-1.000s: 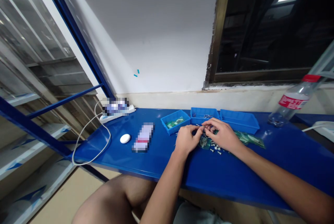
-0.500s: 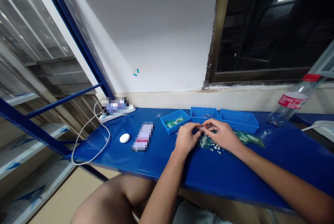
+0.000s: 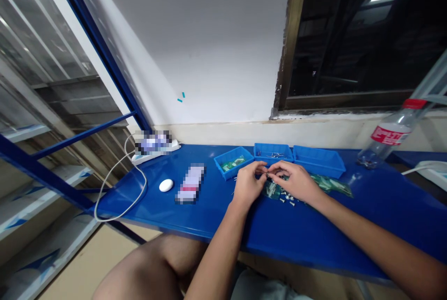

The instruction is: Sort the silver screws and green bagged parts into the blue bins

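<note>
My left hand (image 3: pixel 248 182) and my right hand (image 3: pixel 294 180) meet over the blue table, thumbs and fingers pinched together fingertip to fingertip. Whatever they hold between them is too small and covered to make out. Just below the fingers, several small silvery screws (image 3: pixel 287 197) lie loose on the tabletop. A small green-tinted plastic bag (image 3: pixel 271 190) with pieces in it is beside them, partly behind my right hand. Another green plastic bag (image 3: pixel 331 185) sticks out to the right of that hand.
Behind my hands stand a blue tray with a green packet (image 3: pixel 233 165), a tray (image 3: pixel 273 148) holding metal screws, and a third tray (image 3: pixel 319 162). To the left are a white oval object (image 3: pixel 166 185), a blurred-out item (image 3: pixel 190 184) and a cable (image 3: pixel 120 218). A plastic bottle (image 3: pixel 390 134) stands right.
Both hands stay at the same spot, with the fingertips now drawn closer together in the pinch. The trays, bags and loose screws look unmoved; the view has shifted only slightly.
</note>
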